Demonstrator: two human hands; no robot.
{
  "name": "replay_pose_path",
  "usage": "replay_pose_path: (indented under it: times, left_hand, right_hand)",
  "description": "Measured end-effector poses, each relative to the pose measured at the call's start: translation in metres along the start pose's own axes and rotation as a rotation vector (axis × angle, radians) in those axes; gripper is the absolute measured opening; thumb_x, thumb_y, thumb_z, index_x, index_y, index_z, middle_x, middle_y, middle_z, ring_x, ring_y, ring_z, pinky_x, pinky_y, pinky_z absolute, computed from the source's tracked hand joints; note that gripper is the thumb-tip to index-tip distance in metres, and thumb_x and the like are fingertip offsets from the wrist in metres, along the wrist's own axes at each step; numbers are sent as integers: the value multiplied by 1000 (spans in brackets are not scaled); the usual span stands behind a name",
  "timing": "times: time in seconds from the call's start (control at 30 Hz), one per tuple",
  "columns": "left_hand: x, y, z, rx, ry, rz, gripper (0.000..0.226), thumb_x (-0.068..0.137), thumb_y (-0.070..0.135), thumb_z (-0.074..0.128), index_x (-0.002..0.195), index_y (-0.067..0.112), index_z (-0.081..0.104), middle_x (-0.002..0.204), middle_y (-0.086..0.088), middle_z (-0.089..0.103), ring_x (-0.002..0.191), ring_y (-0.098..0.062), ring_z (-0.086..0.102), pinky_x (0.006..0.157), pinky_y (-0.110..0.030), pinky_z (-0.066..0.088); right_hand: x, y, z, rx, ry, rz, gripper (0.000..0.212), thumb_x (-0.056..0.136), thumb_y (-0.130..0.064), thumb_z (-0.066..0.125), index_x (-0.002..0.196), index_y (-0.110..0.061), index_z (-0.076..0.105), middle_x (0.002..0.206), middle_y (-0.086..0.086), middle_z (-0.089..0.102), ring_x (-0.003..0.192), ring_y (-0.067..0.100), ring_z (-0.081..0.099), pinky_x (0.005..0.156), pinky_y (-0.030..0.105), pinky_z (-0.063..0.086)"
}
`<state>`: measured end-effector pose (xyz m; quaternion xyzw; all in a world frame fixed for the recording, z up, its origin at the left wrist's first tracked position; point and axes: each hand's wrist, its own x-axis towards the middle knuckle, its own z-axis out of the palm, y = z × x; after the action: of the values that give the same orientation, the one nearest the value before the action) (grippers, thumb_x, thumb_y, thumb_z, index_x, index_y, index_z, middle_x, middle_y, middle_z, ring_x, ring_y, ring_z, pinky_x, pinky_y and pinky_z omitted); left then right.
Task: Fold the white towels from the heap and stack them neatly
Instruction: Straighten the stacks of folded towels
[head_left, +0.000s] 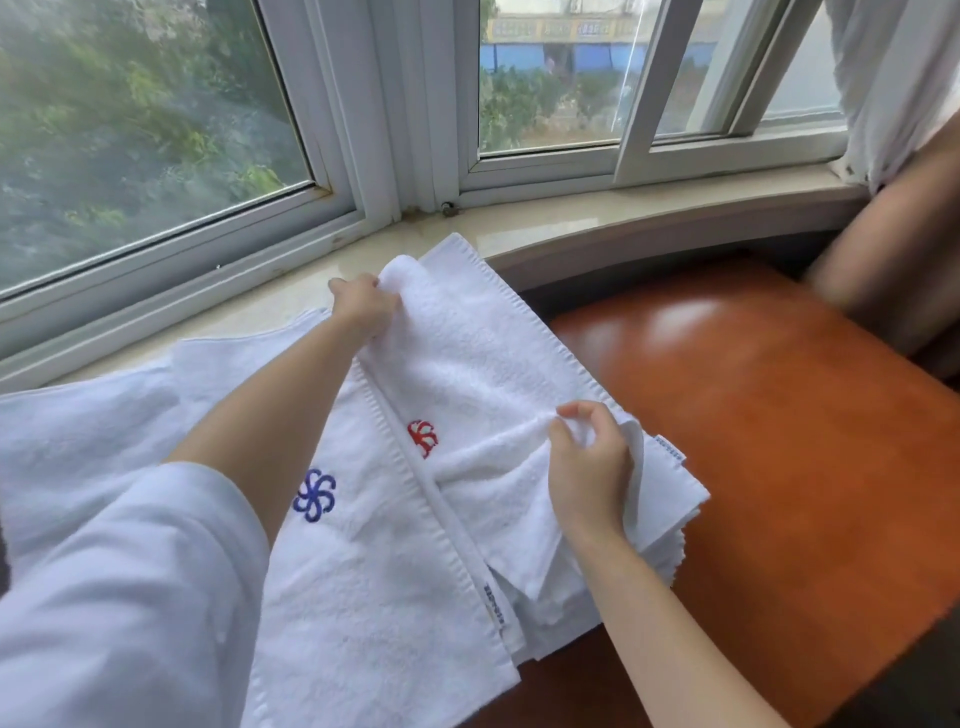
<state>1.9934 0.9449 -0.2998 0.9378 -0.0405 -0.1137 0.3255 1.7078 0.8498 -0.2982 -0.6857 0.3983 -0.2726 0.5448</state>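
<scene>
I am partway through a fold. My left hand (363, 306) pinches the far end of the top towel (478, 374), up at about 11 o'clock from the middle of the pile, its fingers curled round a rolled-over edge. My right hand (587, 457) pinches a bunched fold of the same towel at about 4 o'clock, thumb and fingers closed on the cloth. This towel carries a red flower mark (423, 438) and lies over a second towel (363, 571) with a blue flower mark (314, 494). More white cloth, the heap (104, 415), spreads away at 9 o'clock, partly under my left sleeve (119, 597).

As I judge it, the next move is to carry the pinched side across so the edges meet, then smooth out the creases near my right hand. The terry looks soft and limp, so both ends need to travel together or the fold will skew. I cannot tell how many folded towels lie beneath; several layered edges show at 5 o'clock.

The towels rest half on a pale stone window sill (571, 228) and half on a glossy reddish-brown worktop (779, 415). White-framed windows (395, 104) run along the top, with greenery outside. A curtain (893, 78) hangs at 1 o'clock.
</scene>
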Motion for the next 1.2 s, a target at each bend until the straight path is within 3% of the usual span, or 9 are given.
replay_pose_path:
  times: [0.1, 0.23, 0.37, 0.47, 0.57, 0.67, 0.8, 0.97, 1.2]
  left_hand:
    - [17, 9, 1, 81, 90, 119, 26, 96, 26, 41, 97, 7, 58, 109, -16, 55, 82, -28, 47, 70, -32, 37]
    - [25, 39, 2, 35, 105, 190, 19, 88, 18, 43, 71, 13, 52, 72, -4, 55, 76, -27, 52, 63, -29, 37]
    - [34, 77, 1, -176, 119, 178, 10, 82, 11, 46, 88, 14, 53, 91, -9, 58, 74, -25, 56, 65, -33, 50]
    - [26, 92, 8, -496, -21, 233, 46, 85, -1, 48, 128, 16, 45, 103, -11, 54, 65, -19, 58, 56, -25, 54]
    - [6, 85, 28, -244, -206, 380, 85, 82, -11, 51, 152, 26, 20, 143, -8, 34, 91, -19, 56, 68, -24, 48]
    - [-14, 72, 38, -66, -91, 450, 86, 83, -9, 51, 153, 30, 19, 161, -7, -5, 125, -24, 48, 85, -27, 44]
    - [-43, 49, 33, 35, 346, 472, 42, 88, 4, 49, 129, 10, 54, 137, -10, 45, 121, -29, 48, 89, -36, 43]
    - [-80, 15, 36, 0, 372, 306, 26, 89, 12, 49, 110, 11, 63, 124, -10, 56, 115, -29, 51, 93, -35, 39]
    - [-89, -11, 36, -277, 249, -30, 31, 87, 16, 54, 117, 9, 59, 126, -13, 57, 111, -26, 56, 92, -29, 43]
  right_hand:
    - [0, 1, 2, 62, 58, -1, 22, 87, -6, 59, 82, -27, 61, 87, -15, 62, 82, -9, 56, 74, 12, 41]
    - [2, 0, -6, 162, 217, -29, 22, 87, -4, 62, 81, -25, 61, 86, -17, 58, 83, -18, 52, 71, -1, 36]
    - [8, 0, -25, 192, 359, -47, 25, 86, -5, 61, 85, -30, 58, 101, -5, 56, 87, -14, 50, 75, 0, 36]
    - [15, 0, -37, 255, 511, -24, 23, 88, -7, 60, 101, -25, 54, 106, -9, 57, 96, -5, 53, 82, 7, 40]
    - [14, 4, -43, 267, 460, 119, 33, 89, -12, 61, 114, -28, 47, 116, -7, 53, 105, 9, 53, 91, 22, 42]
    - [1, 9, -42, 181, 298, 229, 45, 85, -24, 67, 120, -34, 42, 122, -2, 49, 104, 14, 51, 89, 29, 42]
    - [-20, 7, -46, 59, 205, 176, 69, 80, -30, 74, 136, -34, 34, 108, -20, 44, 101, 10, 44, 84, 26, 34]
    - [-42, 0, -48, -208, -54, 26, 73, 81, -28, 73, 141, -34, 31, 104, -16, 44, 114, 15, 45, 82, 26, 34]
    - [-69, 13, -42, -268, 132, 42, 75, 80, -24, 72, 143, -32, 30, 137, -4, 50, 125, 23, 37, 101, 39, 29]
